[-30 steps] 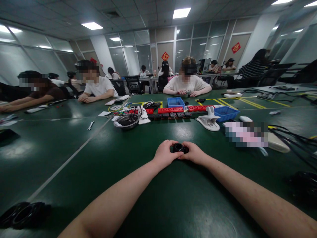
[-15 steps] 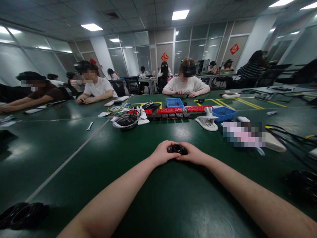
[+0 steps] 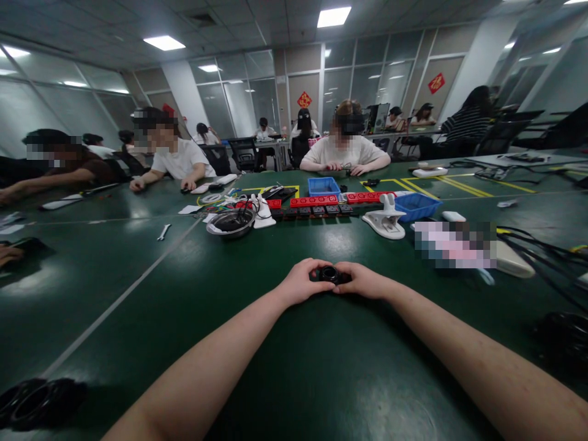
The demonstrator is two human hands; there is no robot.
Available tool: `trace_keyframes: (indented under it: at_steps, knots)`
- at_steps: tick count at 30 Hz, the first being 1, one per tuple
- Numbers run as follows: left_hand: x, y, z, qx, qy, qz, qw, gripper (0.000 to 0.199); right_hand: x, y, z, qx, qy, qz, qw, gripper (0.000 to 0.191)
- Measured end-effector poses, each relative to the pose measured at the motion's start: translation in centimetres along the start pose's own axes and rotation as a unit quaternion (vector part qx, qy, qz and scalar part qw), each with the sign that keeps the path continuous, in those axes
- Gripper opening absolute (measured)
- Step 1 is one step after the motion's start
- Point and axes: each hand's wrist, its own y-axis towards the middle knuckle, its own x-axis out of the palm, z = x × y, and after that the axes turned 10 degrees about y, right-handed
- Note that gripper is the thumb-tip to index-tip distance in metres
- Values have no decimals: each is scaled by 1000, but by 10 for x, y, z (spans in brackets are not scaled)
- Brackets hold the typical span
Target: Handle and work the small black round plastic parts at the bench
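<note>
A small black ring-shaped part (image 3: 329, 274) with a round opening on top sits at the middle of the green table (image 3: 294, 367). My left hand (image 3: 304, 282) grips it from the left, thumb in front and fingers curled behind. From the right, my right hand (image 3: 361, 279) closes round its other side, fingertips close to those of the left. The fingers cover much of the part's sides. More black ring-shaped parts (image 3: 39, 403) lie at the near left corner, and a dark heap of similar-looking parts (image 3: 563, 340) is at the right edge.
Beyond my hands stand a round dish (image 3: 230, 224), a red power strip (image 3: 315, 201), a white clamp base (image 3: 386, 220) and a blue tray (image 3: 417, 208). A wrench (image 3: 164, 232) lies left. Black cables (image 3: 528, 254) run along the right. Co-workers sit across the table.
My right hand has shifted slightly right on the black part, and its fingers have moved a little. The left hand keeps its hold. A co-worker at the left has moved their hands apart.
</note>
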Motion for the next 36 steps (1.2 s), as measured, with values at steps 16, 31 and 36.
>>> trace_keyframes:
  at_steps: [16,31,36]
  knots:
    - [7,-3,10,-71,63,69,993,38,30,4,-4,91,-173,201,960,34]
    - [1,0,-5,8,-22,-4,1000,43,3,0,-4,-22,-10,-1,1000,31]
    - [2,0,-7,7,-37,-5,999,45,2,0,-7,-30,-22,-6,999,27]
